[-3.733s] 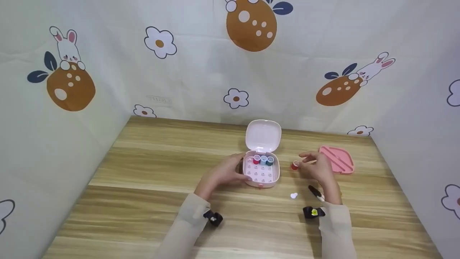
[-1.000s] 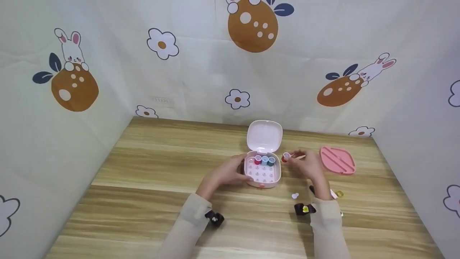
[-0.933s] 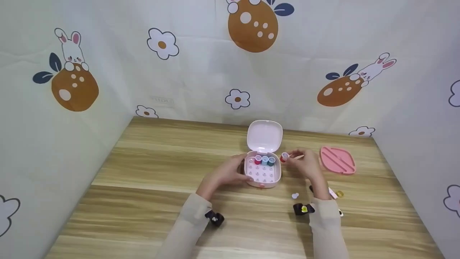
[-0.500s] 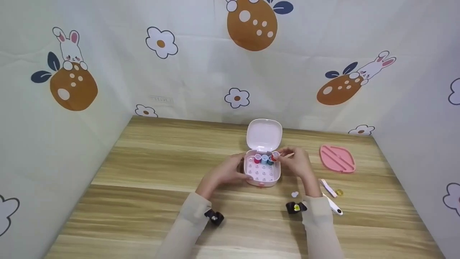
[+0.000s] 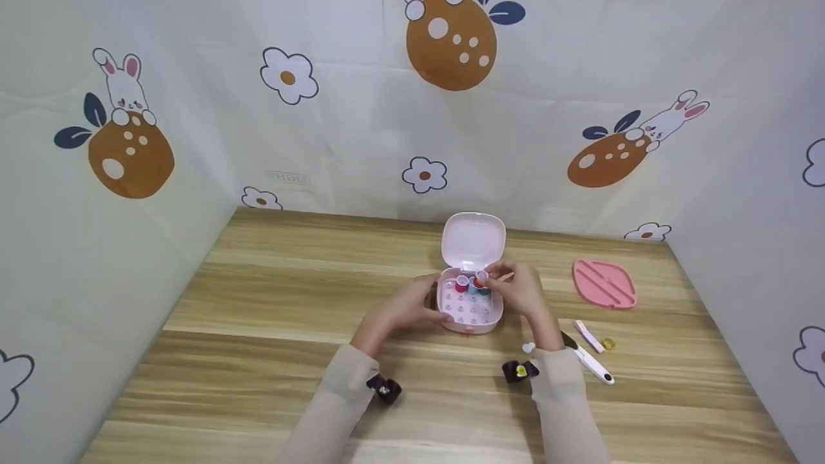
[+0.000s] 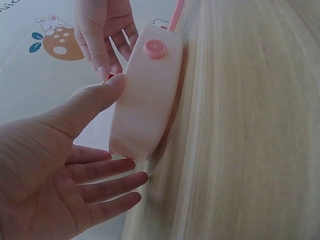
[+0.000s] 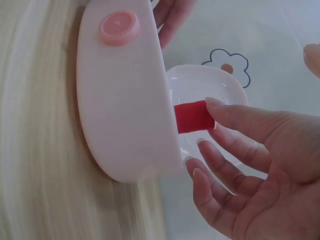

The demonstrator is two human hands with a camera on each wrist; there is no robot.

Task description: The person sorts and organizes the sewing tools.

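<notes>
A pale pink sewing box point(image 5: 469, 328) stands on the table with its lid point(image 5: 474, 240) raised at the back. Rows of small pegs cover its floor. My left hand point(image 5: 406, 304) holds the box at its left side, thumb over the front rim. Between thumb and fingertips, my right hand point(image 5: 521, 290) pinches a red thread spool point(image 7: 194, 117) just over the open box. In the back row sit a crimson spool point(image 5: 462, 287), a light blue spool point(image 5: 472, 289) and a green spool point(image 5: 485, 292), the last two partly hidden by the held one.
A pink slotted tray point(image 5: 604, 283) lies to the right. Nearer are a white-handled tool point(image 5: 594, 365) with a dark end, a slim white piece point(image 5: 589, 336), a yellowish ring point(image 5: 608, 344) and a small white bit point(image 5: 528, 348). Patterned cloth walls surround the table.
My right hand has carried the red spool from the table right of the box leftward and over the back row. My left hand has stayed at the box.
</notes>
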